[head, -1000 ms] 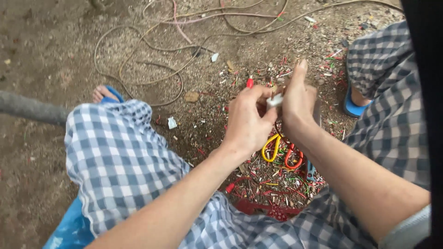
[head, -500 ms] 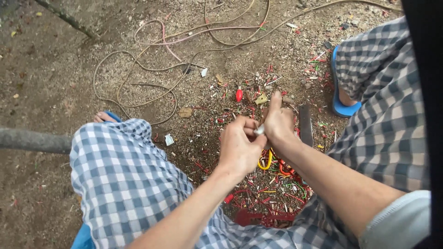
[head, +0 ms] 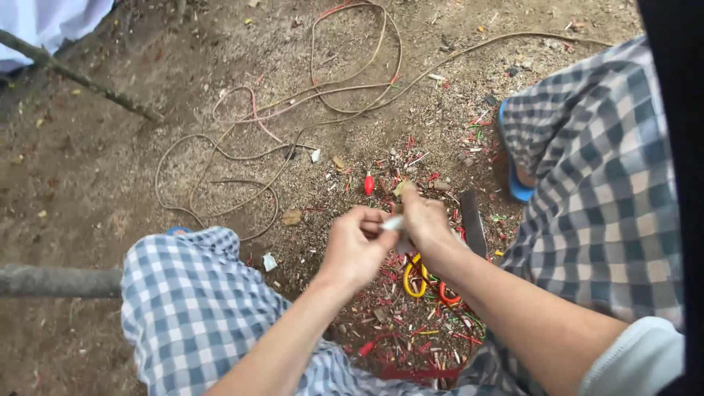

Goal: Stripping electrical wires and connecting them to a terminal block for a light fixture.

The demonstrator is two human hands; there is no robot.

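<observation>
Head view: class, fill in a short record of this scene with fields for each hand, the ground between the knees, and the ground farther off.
left hand: pinches one end of a small pale piece
right hand: pinches its other end
between knees: scissors with yellow and orange loops, red and green wire scraps
farther off: long tangled wires on bare dirt
feet: blue sandal

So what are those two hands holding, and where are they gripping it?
A small pale piece, perhaps a wire end, is pinched between the fingertips of the left hand and right hand, one at each end.
</observation>
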